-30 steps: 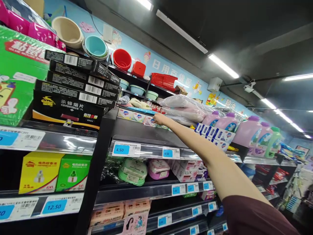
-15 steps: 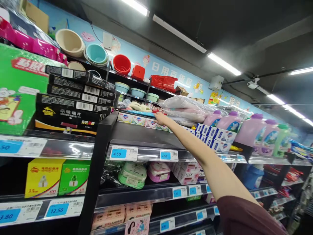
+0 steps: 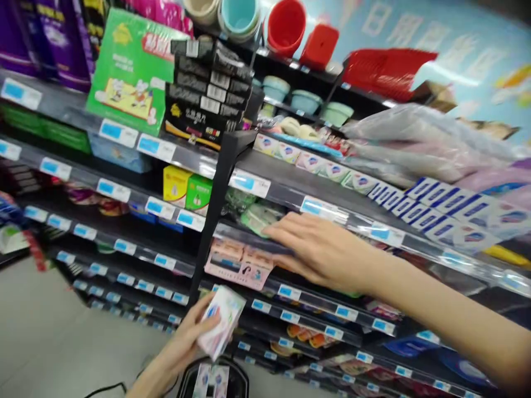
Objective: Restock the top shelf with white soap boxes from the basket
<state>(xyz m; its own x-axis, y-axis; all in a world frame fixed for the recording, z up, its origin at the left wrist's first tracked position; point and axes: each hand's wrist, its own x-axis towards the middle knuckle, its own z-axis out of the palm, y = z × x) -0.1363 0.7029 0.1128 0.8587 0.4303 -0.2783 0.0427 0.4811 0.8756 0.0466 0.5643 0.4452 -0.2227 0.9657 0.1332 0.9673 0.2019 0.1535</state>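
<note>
My left hand (image 3: 191,330) is closed around a white soap box (image 3: 226,316), possibly a small stack of them, held low in front of the shelves. My right hand (image 3: 313,243) reaches in from the right with its fingers stretched out and somewhat blurred. It looks empty and is in front of a shelf edge, near a green-lidded soap dish (image 3: 259,216). Above it, a row of boxed soaps (image 3: 311,162) lines the upper shelf. Below my left hand, more soap boxes (image 3: 202,380) lie in a black container (image 3: 244,381).
Black boxes (image 3: 199,110) are stacked beside a large green box (image 3: 133,83) on the left. Blue-and-white soap packs (image 3: 448,204) and plastic-wrapped bundles (image 3: 423,132) fill the upper right. Basins and red baskets (image 3: 381,72) stand behind. A black cable (image 3: 108,388) lies on the floor.
My right hand has come down and back from the soap row on the upper shelf. My left hand has entered the view holding a soap box. The view has tilted downward.
</note>
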